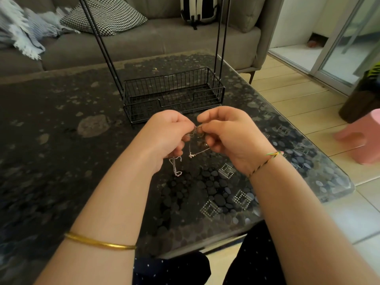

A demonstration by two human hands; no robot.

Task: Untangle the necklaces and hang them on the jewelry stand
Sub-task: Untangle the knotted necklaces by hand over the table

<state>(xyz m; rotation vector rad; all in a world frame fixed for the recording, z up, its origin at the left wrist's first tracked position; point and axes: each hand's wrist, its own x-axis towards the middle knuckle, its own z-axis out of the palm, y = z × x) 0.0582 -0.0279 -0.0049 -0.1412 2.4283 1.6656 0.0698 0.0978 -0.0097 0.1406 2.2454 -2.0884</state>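
Thin silver necklaces [192, 154] hang tangled between my two hands, a little above the dark table [61, 124]. My left hand [166, 134] pinches the knot from the left, and a loop of chain dangles below it. My right hand [228, 132] pinches the same knot from the right, where a small cross-shaped pendant hangs on a chain. Just beyond my hands stands the black wire jewelry stand [174, 93], a basket base with thin uprights rising out of view. Its top is hidden.
A grey sofa [144, 40] with cushions, a fringed blanket and a striped bag runs behind the table. A pink stool [364, 136] and a dark pot stand on the tiled floor at the right. The table's glass corner [347, 186] is at the right.
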